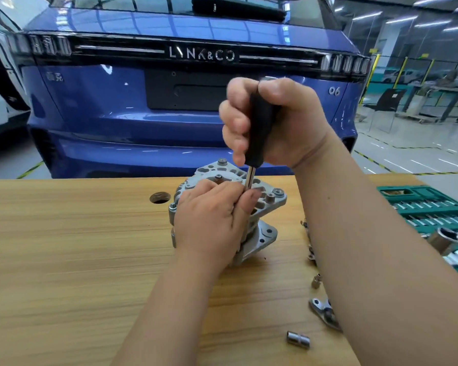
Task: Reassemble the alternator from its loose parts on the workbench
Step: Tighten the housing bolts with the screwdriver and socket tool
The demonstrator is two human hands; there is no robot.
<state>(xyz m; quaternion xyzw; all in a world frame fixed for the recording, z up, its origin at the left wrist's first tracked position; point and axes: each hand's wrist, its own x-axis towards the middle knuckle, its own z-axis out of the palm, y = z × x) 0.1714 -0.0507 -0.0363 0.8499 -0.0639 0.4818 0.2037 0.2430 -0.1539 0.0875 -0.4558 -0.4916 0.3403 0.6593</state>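
Observation:
The silver alternator (269, 204) stands on the wooden workbench (64, 247) near its far edge. My right hand (273, 122) grips the black handle of a screwdriver (261, 128) held upright above the housing, its metal shaft pointing down onto the top face. My left hand (212, 220) rests on the alternator's front and pinches the lower end of the shaft between thumb and fingers. The tip is hidden behind my fingers. Bolts show at the housing ears.
A green socket set case (431, 207) lies open at the right edge, with a ratchet on it. A loose socket (298, 339), a metal bracket (324, 311) and small parts lie right of my forearm. A round hole (159, 198) pierces the benchtop. A blue car (117, 101) stands behind.

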